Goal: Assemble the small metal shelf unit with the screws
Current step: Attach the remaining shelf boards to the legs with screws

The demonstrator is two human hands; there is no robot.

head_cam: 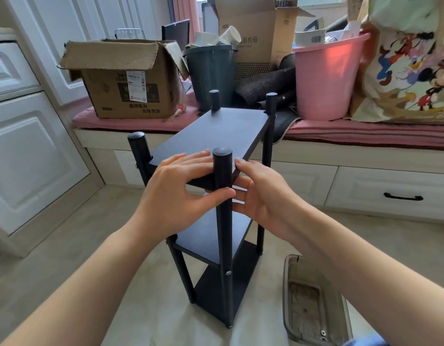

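The black shelf unit [216,196] stands upright on the floor [66,245] at frame centre, its near post pinched by the left hand [177,193] at 9 o'clock, the right hand [259,196] spread at 3 o'clock.

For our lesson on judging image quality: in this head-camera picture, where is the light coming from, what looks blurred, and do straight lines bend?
Head view: daylight enters from the window at the top and puts a bright glow on the pink bucket; the far left post of the shelf unit looks smeared, while the near post between both hands is sharp; wide-angle distortion bows the cabinet doors at the left edge.
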